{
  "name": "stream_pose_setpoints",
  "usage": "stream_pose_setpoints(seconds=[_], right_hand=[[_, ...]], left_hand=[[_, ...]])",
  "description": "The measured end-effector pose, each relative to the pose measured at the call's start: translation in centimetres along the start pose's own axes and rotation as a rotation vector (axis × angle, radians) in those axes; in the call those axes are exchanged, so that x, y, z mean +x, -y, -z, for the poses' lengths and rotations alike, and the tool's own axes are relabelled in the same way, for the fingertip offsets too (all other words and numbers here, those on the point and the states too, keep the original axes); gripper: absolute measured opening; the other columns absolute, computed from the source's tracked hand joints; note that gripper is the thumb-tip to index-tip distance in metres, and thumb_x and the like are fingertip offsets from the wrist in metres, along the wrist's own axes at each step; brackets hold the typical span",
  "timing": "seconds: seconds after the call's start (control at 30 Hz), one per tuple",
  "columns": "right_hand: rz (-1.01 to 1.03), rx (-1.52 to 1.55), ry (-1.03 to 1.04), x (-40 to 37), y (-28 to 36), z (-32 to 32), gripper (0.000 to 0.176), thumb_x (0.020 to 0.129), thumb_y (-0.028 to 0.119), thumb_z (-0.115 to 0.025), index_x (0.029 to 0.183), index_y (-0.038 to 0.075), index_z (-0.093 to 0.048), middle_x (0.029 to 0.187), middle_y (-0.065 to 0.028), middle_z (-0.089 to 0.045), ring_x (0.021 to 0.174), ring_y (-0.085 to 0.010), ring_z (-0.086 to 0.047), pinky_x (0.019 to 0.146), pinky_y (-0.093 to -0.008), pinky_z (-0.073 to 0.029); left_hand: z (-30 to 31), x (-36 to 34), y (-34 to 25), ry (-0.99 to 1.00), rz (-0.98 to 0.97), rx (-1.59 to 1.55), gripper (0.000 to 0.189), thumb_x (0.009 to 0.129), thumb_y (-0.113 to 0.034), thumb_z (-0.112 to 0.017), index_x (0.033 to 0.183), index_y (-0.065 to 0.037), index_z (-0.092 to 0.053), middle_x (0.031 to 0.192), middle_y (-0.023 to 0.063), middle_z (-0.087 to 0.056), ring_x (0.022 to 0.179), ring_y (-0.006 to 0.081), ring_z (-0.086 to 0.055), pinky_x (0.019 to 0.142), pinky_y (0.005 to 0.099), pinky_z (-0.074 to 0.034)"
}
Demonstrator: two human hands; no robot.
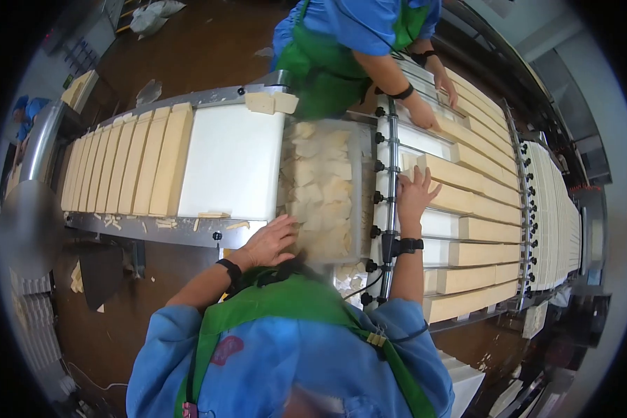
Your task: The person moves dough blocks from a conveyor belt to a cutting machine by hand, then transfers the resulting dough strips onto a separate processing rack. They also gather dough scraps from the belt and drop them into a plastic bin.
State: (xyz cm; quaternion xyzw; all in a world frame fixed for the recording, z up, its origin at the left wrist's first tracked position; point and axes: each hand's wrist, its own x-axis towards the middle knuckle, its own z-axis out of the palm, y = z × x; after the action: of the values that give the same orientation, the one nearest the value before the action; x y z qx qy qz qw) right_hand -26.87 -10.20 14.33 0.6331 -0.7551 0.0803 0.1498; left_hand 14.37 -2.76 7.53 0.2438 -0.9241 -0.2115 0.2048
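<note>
My left hand (272,240) is open, fingers stretched out, at the edge of the left conveyor beside a clear bin (360,202) of thin pale-yellow slices. My right hand (416,194) reaches over the metal bar (392,150) of the right conveyor. Its thumb and forefinger close on a pale slice (409,162) at the end of a long cheese-like block (453,173), with the other fingers spread. More such blocks (491,232) lie in parallel lanes there. A co-worker's two hands (421,115) touch blocks in the farther lanes.
On the left conveyor a row of upright blocks (136,160) stands before a white belt (233,164). Cut pieces (270,103) rest on its far corner, and crumbs litter its near rail (164,226). Black knobs (378,166) stick out along the bar. A co-worker (327,56) stands opposite.
</note>
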Motion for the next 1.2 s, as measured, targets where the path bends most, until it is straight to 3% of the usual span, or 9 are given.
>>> stream_pose_setpoints(seconds=[0.13,0.17,0.33,0.4,0.53,0.7,0.87,1.07,1.2], right_hand=[[-0.028,0.039,0.075,-0.3,-1.2,-2.5,0.048,0.094,0.021,-0.07,0.141,0.028,-0.066,0.164,-0.0091,-0.045,0.155,-0.0324,-0.036,0.121,-0.0772,-0.015],[0.0,0.045,0.042,-0.5,-1.9,-4.1,0.067,0.099,0.024,-0.064,0.162,0.025,-0.041,0.17,-0.0101,-0.037,0.158,-0.0322,-0.032,0.12,-0.0783,-0.015],[-0.055,-0.003,0.122,-0.4,-0.7,-5.4,0.077,0.106,0.038,-0.055,0.171,0.018,-0.018,0.174,-0.0174,-0.025,0.16,-0.0377,-0.025,0.116,-0.0827,-0.013],[-0.121,-0.11,0.023,0.6,4.3,-3.2,0.073,0.104,0.032,-0.062,0.167,0.012,-0.03,0.164,-0.0273,-0.038,0.153,-0.0423,-0.036,0.118,-0.0734,-0.024],[0.321,0.457,-0.106,4.7,19.7,-0.4,0.049,0.097,0.016,-0.069,0.142,0.0,-0.057,0.133,-0.0282,-0.062,0.124,-0.0457,-0.057,0.106,-0.0551,-0.043],[0.713,0.855,0.045,7.9,43.9,-3.4,0.049,0.091,0.014,-0.075,0.136,-0.001,-0.062,0.123,-0.0219,-0.065,0.118,-0.0428,-0.058,0.105,-0.0521,-0.045],[0.773,0.777,0.122,12.6,59.1,-7.8,0.054,0.091,0.021,-0.075,0.139,0.001,-0.061,0.128,-0.0188,-0.059,0.123,-0.0382,-0.053,0.106,-0.0538,-0.041],[0.767,0.417,0.155,14.5,64.6,-8.6,0.044,0.095,0.035,-0.07,0.125,0.003,-0.067,0.125,-0.0158,-0.057,0.124,-0.0332,-0.051,0.102,-0.0464,-0.042],[0.93,0.285,-0.043,14.1,64.6,-7.4,0.03,0.09,0.029,-0.071,0.109,0.005,-0.066,0.107,-0.0157,-0.06,0.102,-0.0334,-0.058,0.087,-0.041,-0.049]], left_hand=[[3.1,-2.0,-0.1,-0.245,0.188,0.018,0.041,0.085,-0.033,-0.082,0.115,-0.006,-0.072,0.124,0.0126,-0.065,0.145,0.0377,-0.047,0.126,0.0574,-0.033],[3.9,-3.2,0.4,-0.35,0.242,0.039,0.04,0.085,-0.032,-0.082,0.116,-0.007,-0.072,0.126,0.0124,-0.064,0.143,0.0395,-0.048,0.123,0.0589,-0.033],[5.7,-11.1,3.3,-0.791,0.818,0.301,0.046,0.087,-0.03,-0.079,0.126,-0.008,-0.069,0.134,0.0174,-0.057,0.135,0.0424,-0.047,0.114,0.0597,-0.034],[6.1,-14.4,4.5,-0.96,1.34,0.407,0.064,0.089,-0.034,-0.079,0.143,-0.008,-0.058,0.143,0.023,-0.045,0.136,0.043,-0.041,0.11,0.0593,-0.035],[7.3,-18.2,7.1,-0.988,1.644,0.262,0.084,0.086,-0.041,-0.081,0.153,-0.007,-0.044,0.146,0.0251,-0.036,0.138,0.0446,-0.037,0.11,0.0606,-0.034],[10.0,-18.2,9.8,-1.013,1.429,0.157,0.085,0.08,-0.017,-0.087,0.149,0.005,-0.043,0.14,0.0296,-0.037,0.122,0.049,-0.053,0.105,0.0493,-0.048],[11.2,-18.0,10.5,-0.977,1.407,0.073,0.084,0.082,-0.015,-0.085,0.151,0.004,-0.041,0.136,0.0289,-0.039,0.118,0.05,-0.057,0.1,0.0493,-0.052],[12.8,-18.0,10.4,-0.9,1.503,-0.106,0.086,0.082,-0.018,-0.085,0.153,0.001,-0.04,0.136,0.0251,-0.04,0.119,0.0466,-0.058,0.097,0.0491,-0.054],[13.0,-18.0,10.8,-0.817,1.536,-0.104,0.088,0.082,-0.019,-0.086,0.154,0.0,-0.04,0.137,0.0251,-0.041,0.122,0.0454,-0.057,0.096,0.049,-0.054]])
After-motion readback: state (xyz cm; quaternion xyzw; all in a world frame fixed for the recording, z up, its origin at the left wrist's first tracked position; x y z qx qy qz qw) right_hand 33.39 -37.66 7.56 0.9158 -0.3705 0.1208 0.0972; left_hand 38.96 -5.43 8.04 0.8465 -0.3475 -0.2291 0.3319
